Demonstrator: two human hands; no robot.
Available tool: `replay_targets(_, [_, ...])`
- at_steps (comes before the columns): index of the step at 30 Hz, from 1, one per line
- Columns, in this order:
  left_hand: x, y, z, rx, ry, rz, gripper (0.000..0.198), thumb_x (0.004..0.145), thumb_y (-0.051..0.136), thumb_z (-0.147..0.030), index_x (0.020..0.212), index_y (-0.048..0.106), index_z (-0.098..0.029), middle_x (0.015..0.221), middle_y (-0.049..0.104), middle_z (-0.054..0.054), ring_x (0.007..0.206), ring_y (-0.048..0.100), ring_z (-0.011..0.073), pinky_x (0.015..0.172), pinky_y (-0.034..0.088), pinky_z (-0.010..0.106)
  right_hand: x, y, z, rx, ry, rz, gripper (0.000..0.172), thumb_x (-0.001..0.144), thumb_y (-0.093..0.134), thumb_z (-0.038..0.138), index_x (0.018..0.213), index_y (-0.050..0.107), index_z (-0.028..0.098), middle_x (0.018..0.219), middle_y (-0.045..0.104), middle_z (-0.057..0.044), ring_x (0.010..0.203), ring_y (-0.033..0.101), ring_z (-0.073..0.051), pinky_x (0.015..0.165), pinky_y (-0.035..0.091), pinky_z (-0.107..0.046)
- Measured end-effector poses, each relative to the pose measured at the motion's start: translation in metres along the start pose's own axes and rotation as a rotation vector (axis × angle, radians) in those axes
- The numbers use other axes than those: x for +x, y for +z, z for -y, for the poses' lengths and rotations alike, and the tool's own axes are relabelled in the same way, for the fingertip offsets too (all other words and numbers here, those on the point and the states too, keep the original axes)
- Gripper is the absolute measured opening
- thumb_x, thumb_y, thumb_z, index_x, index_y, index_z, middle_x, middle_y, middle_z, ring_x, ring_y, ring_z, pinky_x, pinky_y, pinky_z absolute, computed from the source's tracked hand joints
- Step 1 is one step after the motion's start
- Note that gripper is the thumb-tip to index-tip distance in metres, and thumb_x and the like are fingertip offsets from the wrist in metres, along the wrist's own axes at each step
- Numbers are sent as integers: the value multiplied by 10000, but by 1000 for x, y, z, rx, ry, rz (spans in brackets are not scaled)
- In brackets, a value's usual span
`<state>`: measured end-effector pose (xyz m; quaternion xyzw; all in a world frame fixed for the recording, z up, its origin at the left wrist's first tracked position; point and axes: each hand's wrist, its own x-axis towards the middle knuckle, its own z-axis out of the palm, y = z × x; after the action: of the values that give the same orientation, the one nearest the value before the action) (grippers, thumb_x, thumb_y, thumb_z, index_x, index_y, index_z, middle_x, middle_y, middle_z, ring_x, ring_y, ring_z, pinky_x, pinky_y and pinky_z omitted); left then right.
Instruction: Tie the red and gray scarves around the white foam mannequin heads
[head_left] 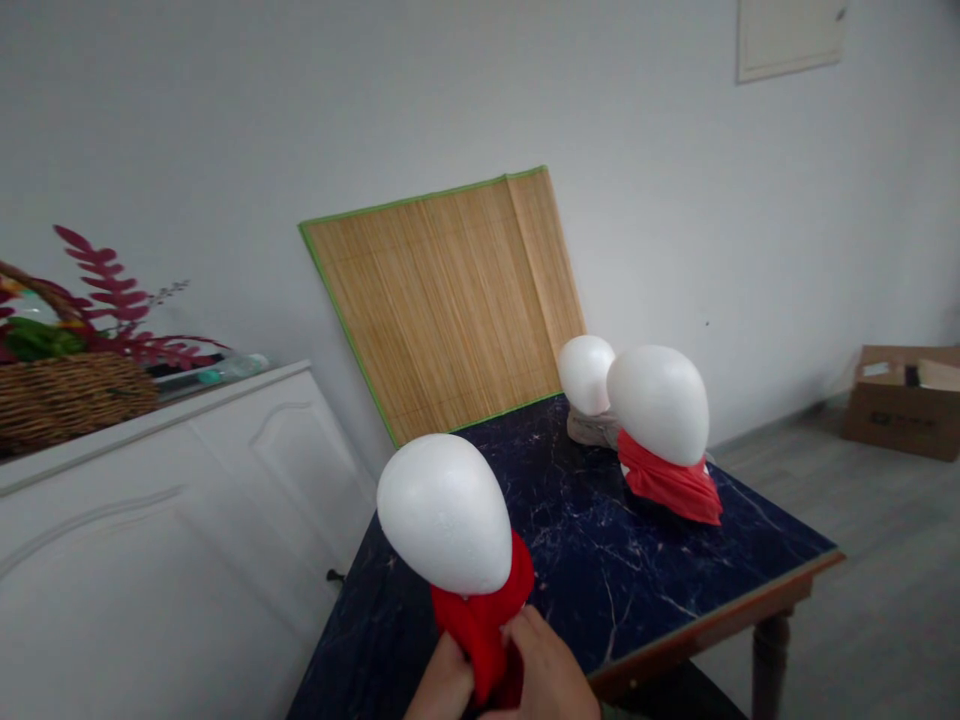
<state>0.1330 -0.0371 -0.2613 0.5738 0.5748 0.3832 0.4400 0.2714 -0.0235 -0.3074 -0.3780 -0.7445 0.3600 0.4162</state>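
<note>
Both hands low at frame bottom, close together. Left hand (444, 685) and right hand (544, 668) each have fingers (525, 625) pinched on the bright red cloth (484, 625), one on either side of its lower fold. The cloth is wrapped round the neck of a white foam head (446, 512), which rises directly above the fingers and tilts up to the left. Foam head sits at the near left edge of the dark marbled worktop (600, 560).

Farther back on the worktop, well apart from the hands: a second foam head (660, 402) with a paler red cloth (670, 485) at its neck, and just behind it a third, smaller one (585, 372). Bamboo mat (442, 300) leans on the wall. White cabinet (165, 530) at left carries a wicker basket (67, 395). Cardboard box (904, 400) on the floor, far right.
</note>
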Motion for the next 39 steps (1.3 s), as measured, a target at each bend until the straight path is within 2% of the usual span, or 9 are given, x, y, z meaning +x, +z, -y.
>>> replay_targets(4, [-3, -1, 6, -99, -6, -32, 447, 681, 582, -171, 1125, 528, -174, 1205, 546, 76, 1131, 459, 237, 994, 321, 349, 3, 2, 8, -103, -34, 57, 219, 600, 578, 148, 817, 573, 175, 930, 557, -52, 872, 501, -190, 759, 376, -264])
replay_targets(8, [-6, -20, 8, -265, -7, -115, 527, 674, 615, -203, 1173, 447, -178, 1215, 534, 90, 1113, 481, 244, 955, 368, 365, 9, -16, 13, -9, -124, -49, 261, 634, 443, 68, 832, 564, 187, 890, 572, -36, 853, 506, -161, 746, 363, -245])
replay_targets(13, [-8, -80, 16, -310, -125, -382, 454, 690, 585, -252, 1113, 434, -188, 1026, 618, 61, 901, 596, 220, 795, 458, 344, 38, -50, -24, -147, 107, -232, 98, 662, 419, 105, 644, 485, 175, 633, 511, -1, 606, 468, -126, 577, 315, -233])
replay_targets(16, [-3, -101, 28, -281, -137, -460, 454, 658, 606, -262, 1079, 451, -191, 955, 633, 41, 862, 609, 217, 785, 463, 339, 55, -57, -46, -235, 191, -223, 79, 673, 425, 127, 639, 481, 172, 634, 515, -10, 611, 468, -131, 587, 319, -237])
replay_targets(18, [3, -99, 37, -180, -109, -462, 435, 646, 617, -277, 1048, 485, -174, 976, 630, 59, 924, 589, 239, 859, 434, 369, 60, -50, -50, -264, 180, -177, 84, 684, 422, 127, 676, 496, 163, 693, 546, -35, 678, 497, -149, 639, 344, -248])
replay_targets(22, [16, -68, 51, -39, -17, -464, 358, 686, 563, -285, 1023, 535, -169, 1161, 559, 75, 1149, 451, 243, 1026, 283, 366, 57, -21, -44, -264, 85, -99, 204, 682, 401, 75, 846, 496, 148, 856, 593, -69, 869, 535, -190, 851, 324, -328])
replay_targets(26, [22, -33, 51, -135, -12, -444, 378, 769, 452, -315, 1126, 466, -190, 1280, 468, 63, 1226, 368, 207, 1048, 246, 342, 52, -18, -40, -137, 88, -120, 181, 737, 355, 84, 882, 432, 161, 837, 615, -81, 796, 576, -183, 723, 388, -278])
replay_targets(32, [27, 33, 26, -109, 50, -226, 507, 808, 403, -384, 1258, 330, -163, 1377, 343, 87, 1282, 266, 206, 1079, 144, 333, 31, -93, -51, -61, 137, -307, 119, 785, 324, 196, 843, 427, 198, 819, 626, -64, 750, 595, -176, 650, 409, -254])
replay_targets(39, [43, 143, -1, -16, 91, 79, 550, 827, 355, -375, 1308, 306, -114, 1389, 321, 122, 1290, 246, 208, 1073, 140, 326, -49, -194, -100, -316, 301, -604, 262, 725, 388, 310, 950, 466, 201, 897, 622, -87, 789, 597, -219, 653, 448, -292])
